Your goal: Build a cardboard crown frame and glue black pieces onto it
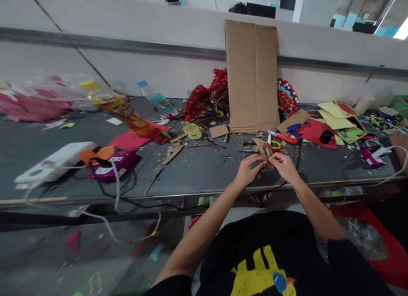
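Both of my hands meet over the front edge of the grey table (pixel 197 168). My left hand (pixel 247 170) and my right hand (pixel 283 165) pinch a small piece made of crossed brown cardboard strips (pixel 264 149), fingers closed on its near end. Just behind the strips lie yellow-handled scissors (pixel 276 145) and a red-handled cutter (pixel 285 138). A blue glue gun (pixel 295 129) rests further back to the right.
A tall cardboard sheet (pixel 251 75) leans on the wall behind. Red decorations (pixel 207 94), a chips tube (pixel 127 113), a white box (pixel 54 162), cables (pixel 121 190) and coloured paper (pixel 334 111) litter the table. Another person's hand (pixel 400 141) is at far right. A red stool (pixel 382 241) stands below.
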### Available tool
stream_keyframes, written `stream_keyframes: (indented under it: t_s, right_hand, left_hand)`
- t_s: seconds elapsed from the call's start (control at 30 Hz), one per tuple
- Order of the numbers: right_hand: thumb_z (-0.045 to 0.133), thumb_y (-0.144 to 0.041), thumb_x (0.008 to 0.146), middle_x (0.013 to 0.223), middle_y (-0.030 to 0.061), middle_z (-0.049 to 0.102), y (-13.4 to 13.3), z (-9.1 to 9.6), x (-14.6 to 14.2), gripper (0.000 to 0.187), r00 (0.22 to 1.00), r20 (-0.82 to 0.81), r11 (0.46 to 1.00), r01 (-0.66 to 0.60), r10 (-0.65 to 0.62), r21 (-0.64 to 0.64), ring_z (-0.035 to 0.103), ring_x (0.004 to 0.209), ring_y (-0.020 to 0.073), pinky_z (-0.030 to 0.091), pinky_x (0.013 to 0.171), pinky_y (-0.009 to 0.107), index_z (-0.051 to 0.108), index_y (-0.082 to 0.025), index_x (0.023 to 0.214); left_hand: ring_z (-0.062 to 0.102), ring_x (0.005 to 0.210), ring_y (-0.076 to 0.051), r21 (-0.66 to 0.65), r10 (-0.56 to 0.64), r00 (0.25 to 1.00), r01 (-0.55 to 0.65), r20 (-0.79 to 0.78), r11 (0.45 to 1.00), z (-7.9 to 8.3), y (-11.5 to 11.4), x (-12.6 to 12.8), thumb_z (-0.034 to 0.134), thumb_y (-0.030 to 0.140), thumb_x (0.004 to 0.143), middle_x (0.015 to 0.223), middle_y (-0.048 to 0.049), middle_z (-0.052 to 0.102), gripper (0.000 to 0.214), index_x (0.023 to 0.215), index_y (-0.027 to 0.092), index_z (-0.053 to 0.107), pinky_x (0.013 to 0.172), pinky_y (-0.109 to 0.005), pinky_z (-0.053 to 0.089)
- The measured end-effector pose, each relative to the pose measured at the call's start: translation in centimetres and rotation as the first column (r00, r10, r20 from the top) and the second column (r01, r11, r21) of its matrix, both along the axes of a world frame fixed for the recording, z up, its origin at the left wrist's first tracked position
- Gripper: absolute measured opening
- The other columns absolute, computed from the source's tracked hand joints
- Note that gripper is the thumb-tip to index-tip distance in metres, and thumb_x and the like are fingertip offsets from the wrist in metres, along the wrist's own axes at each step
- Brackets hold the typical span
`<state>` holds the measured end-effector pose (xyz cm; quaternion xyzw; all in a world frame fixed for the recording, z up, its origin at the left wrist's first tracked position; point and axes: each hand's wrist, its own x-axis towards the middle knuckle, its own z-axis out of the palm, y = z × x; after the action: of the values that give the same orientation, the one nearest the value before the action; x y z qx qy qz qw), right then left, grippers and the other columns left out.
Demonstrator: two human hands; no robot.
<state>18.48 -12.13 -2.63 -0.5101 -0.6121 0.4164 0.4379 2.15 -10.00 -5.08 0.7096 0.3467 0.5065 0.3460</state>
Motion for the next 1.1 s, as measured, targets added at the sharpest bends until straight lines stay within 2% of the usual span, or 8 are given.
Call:
stream_keyframes:
  t_s: [0.2, 0.43, 0.73, 0.93, 1.1]
  right_hand:
    - [0.053, -0.041, 0.077, 0.061, -0.0028, 0.06, -0.3, 0.4, 0.0, 0.024, 0.999, 0.035, 1.0, -0.005, 0.005, 0.004, 0.056, 0.059, 0.0118, 0.041, 0.058, 0.023, 0.057, -0.02, 0.066]
    - [0.052, -0.038, 0.075, 0.059, -0.0033, 0.056, -0.1, 0.4, 0.2, 0.022, 1.0, 0.008, 1.0, 0.002, -0.002, -0.011, 0.053, 0.057, 0.0107, 0.041, 0.059, 0.023, 0.056, -0.019, 0.066]
    - [0.056, -0.041, 0.073, 0.06, -0.0023, 0.058, 0.3, -0.2, 0.1, 0.024, 0.999, -0.018, 0.999, -0.029, 0.028, -0.043, 0.06, 0.061, 0.0136, 0.043, 0.06, 0.024, 0.058, -0.019, 0.065]
    - [0.058, -0.044, 0.071, 0.059, -0.0021, 0.061, 0.7, 0.2, 0.2, 0.026, 0.998, -0.043, 0.992, -0.043, 0.038, -0.119, 0.056, 0.054, 0.011, 0.04, 0.051, 0.022, 0.057, -0.019, 0.063]
    - [0.06, -0.05, 0.07, 0.058, -0.0019, 0.061, 1.3, 0.0, 0.4, 0.032, 0.998, -0.024, 0.99, -0.067, 0.064, -0.122, 0.055, 0.052, 0.0107, 0.04, 0.048, 0.022, 0.058, -0.019, 0.066]
  left_hand:
    - [0.065, 0.078, -0.017, -0.036, 0.01, 1.0, -0.009, 0.028, 0.999, -0.3, -0.4, 0.3, 0.064, 0.034, 0.076, 0.082, -0.0048, 0.071, 0.016, 0.077, 0.02, 0.072, 0.076, -0.03, 0.051]
    - [0.065, 0.074, -0.015, -0.061, 0.047, 0.998, -0.044, 0.046, 0.997, -0.1, -0.6, 0.8, 0.065, 0.027, 0.074, 0.079, -0.0054, 0.071, 0.013, 0.074, 0.016, 0.072, 0.074, -0.027, 0.05]
    - [0.061, 0.066, -0.013, -0.121, 0.066, 0.991, -0.051, 0.119, 0.991, -0.7, -0.1, 0.8, 0.066, 0.028, 0.072, 0.069, -0.0029, 0.068, 0.014, 0.07, 0.016, 0.072, 0.064, -0.024, 0.048]
    - [0.064, 0.068, -0.014, -0.075, 0.071, 0.992, -0.063, 0.108, 0.995, -0.6, 0.1, 0.6, 0.067, 0.027, 0.072, 0.076, -0.0051, 0.072, 0.013, 0.074, 0.017, 0.075, 0.067, -0.026, 0.05]
    - [0.066, 0.07, -0.017, -0.157, 0.097, 0.986, -0.076, 0.134, 0.985, -0.5, 0.5, 0.6, 0.07, 0.028, 0.068, 0.078, -0.0062, 0.073, 0.013, 0.074, 0.017, 0.076, 0.069, -0.028, 0.052]
